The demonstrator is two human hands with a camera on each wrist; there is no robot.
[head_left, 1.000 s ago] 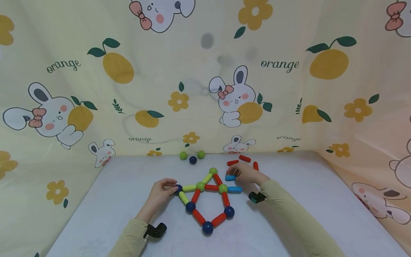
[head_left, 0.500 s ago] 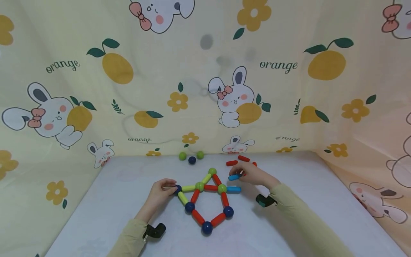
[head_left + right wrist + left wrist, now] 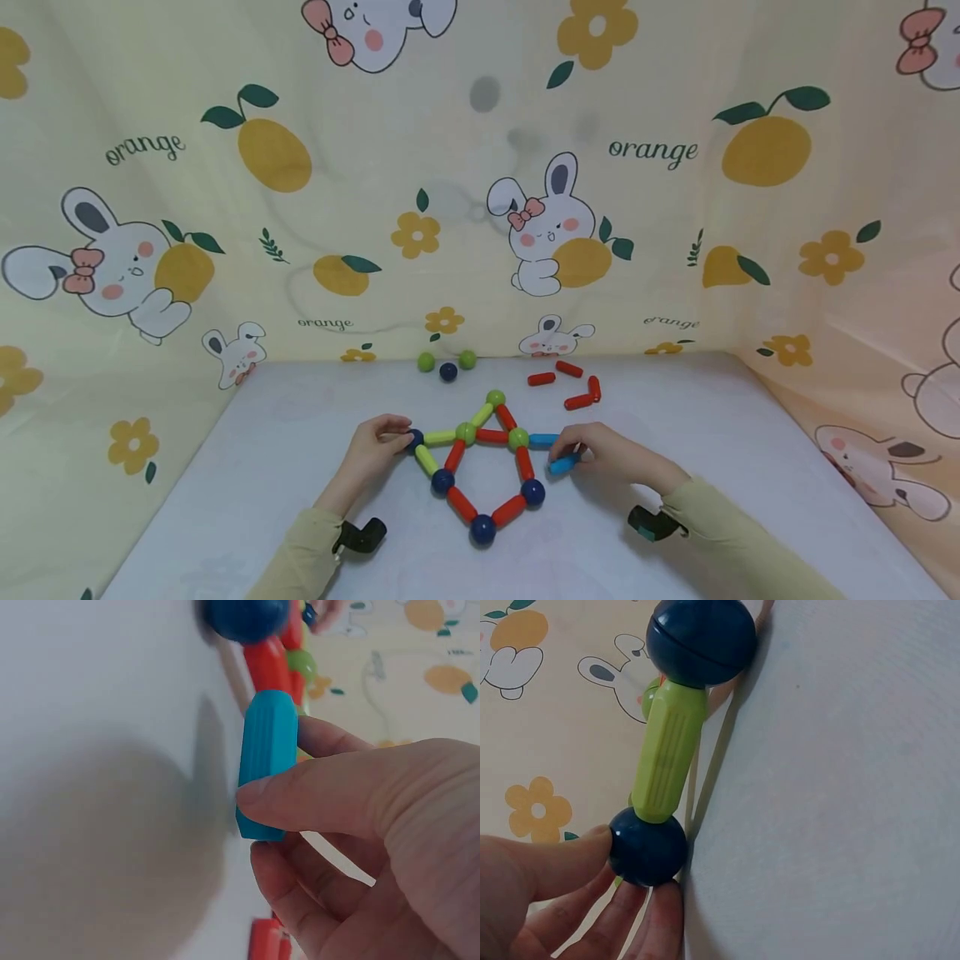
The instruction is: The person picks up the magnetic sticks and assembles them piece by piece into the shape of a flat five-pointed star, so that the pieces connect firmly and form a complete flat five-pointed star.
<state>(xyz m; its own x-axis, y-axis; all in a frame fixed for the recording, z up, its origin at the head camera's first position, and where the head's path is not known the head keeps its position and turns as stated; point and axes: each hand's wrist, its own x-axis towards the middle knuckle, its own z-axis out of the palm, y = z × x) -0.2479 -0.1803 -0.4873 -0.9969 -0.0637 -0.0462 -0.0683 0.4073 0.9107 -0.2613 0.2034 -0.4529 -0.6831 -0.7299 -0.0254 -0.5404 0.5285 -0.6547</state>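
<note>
On the table lies a flat frame of coloured rods and balls, with a pentagon of red rods (image 3: 463, 505) and triangles joined to it. My left hand (image 3: 375, 450) pinches the dark blue ball (image 3: 648, 846) at the frame's left corner between thumb and fingers. A yellow-green rod (image 3: 670, 750) links that ball to another dark blue ball (image 3: 702, 641). In my right hand (image 3: 603, 454) a loose blue rod (image 3: 268, 742) is pinched, just right of the frame. Another blue rod (image 3: 543, 440) sticks out from the green ball (image 3: 518, 437), its outer end hidden behind my right fingers.
Several loose red rods (image 3: 542, 379) lie at the back right of the table (image 3: 300, 400). Two green balls (image 3: 426, 362) and a dark blue ball (image 3: 448, 372) sit near the back edge. Patterned cloth (image 3: 465, 167) encloses the back and sides.
My right hand has lifted the loose blue rod and brought it towards me and slightly right, down beside the frame's right side. The left hand has stayed on its ball.
</note>
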